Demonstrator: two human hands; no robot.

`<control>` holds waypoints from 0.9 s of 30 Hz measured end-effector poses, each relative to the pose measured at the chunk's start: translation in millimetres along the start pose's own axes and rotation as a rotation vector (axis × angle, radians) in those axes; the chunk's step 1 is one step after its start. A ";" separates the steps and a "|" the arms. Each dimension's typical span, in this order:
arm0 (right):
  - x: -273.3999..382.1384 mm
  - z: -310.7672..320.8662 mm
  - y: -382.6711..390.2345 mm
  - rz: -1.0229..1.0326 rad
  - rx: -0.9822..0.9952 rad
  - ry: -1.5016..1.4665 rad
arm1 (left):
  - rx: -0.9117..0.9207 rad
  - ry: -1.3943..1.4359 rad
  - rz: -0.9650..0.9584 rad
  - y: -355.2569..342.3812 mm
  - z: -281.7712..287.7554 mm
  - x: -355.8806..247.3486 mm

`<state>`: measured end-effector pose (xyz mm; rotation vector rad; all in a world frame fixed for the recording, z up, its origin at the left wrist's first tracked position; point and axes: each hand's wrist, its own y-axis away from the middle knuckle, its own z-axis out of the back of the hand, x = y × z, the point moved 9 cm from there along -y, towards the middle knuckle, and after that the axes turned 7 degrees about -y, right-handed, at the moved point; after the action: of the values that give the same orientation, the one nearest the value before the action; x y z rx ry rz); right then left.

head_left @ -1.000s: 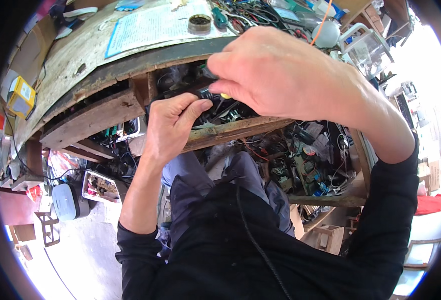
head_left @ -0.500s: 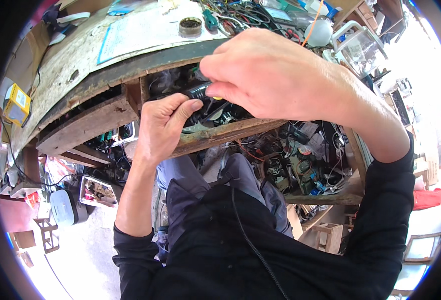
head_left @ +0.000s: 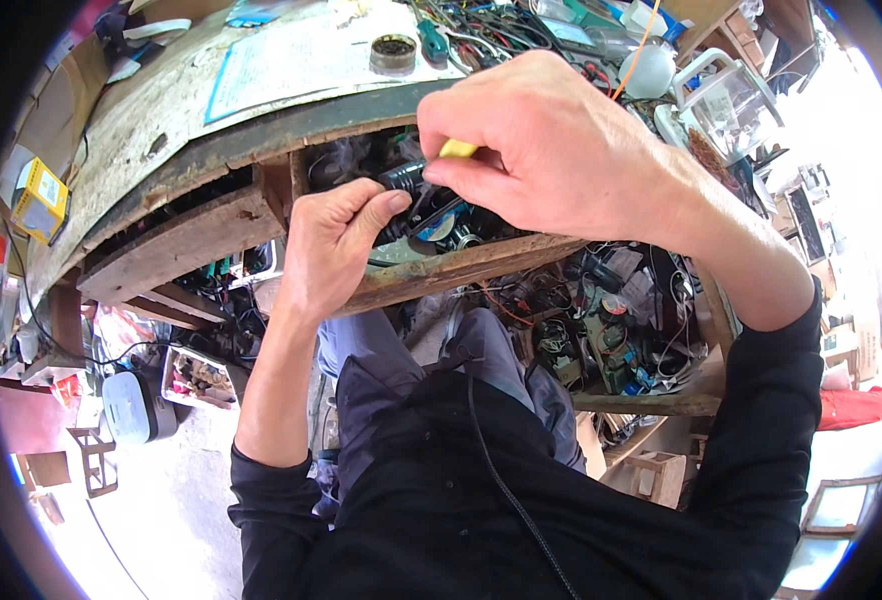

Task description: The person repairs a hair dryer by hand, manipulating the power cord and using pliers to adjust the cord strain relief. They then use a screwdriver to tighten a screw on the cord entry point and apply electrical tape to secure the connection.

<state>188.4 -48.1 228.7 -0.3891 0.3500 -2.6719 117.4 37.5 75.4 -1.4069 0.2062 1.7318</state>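
Note:
My left hand (head_left: 333,235) is closed, thumb on top, round a dark, shiny cylindrical part (head_left: 403,176) held over the open drawer. Most of that part is hidden by my fingers. Close beside it, my right hand (head_left: 536,145) is curled with thumb and fingers pinched together round a small yellow piece (head_left: 458,148), whose kind I cannot make out. Its thumb tip is at the far end of the dark part; whether they touch is unclear. Beneath both hands the wooden drawer (head_left: 471,265) holds jumbled dark parts and wires.
Above the drawer, the worn bench (head_left: 176,135) carries a paper sheet (head_left: 291,75), a round tin (head_left: 393,55), a green-handled tool (head_left: 433,42), tangled cables and a clear plastic jug (head_left: 729,105). A lower wooden tray (head_left: 651,403) of wires and circuit boards lies right of my knees. A yellow box (head_left: 40,202) sits far left.
My right hand has turned and shifted slightly to the right, showing more of the yellow piece between its fingers. My left hand keeps its grip. The whole view has shifted a little.

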 end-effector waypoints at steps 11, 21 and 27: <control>-13.3 -12.1 7.7 -0.126 -0.055 -0.143 | -0.007 0.027 0.014 0.1 -0.7 3.1; -23.8 -29.4 25.9 -0.142 -0.326 -0.404 | -0.019 0.018 -0.005 -0.3 -1.7 3.1; -21.5 -19.2 21.4 -0.197 -0.308 -0.371 | -0.024 0.007 0.007 0.2 1.3 7.5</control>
<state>208.8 -54.1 199.8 -1.0443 0.6342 -2.6550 116.5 42.0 69.3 -1.4307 0.1947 1.7405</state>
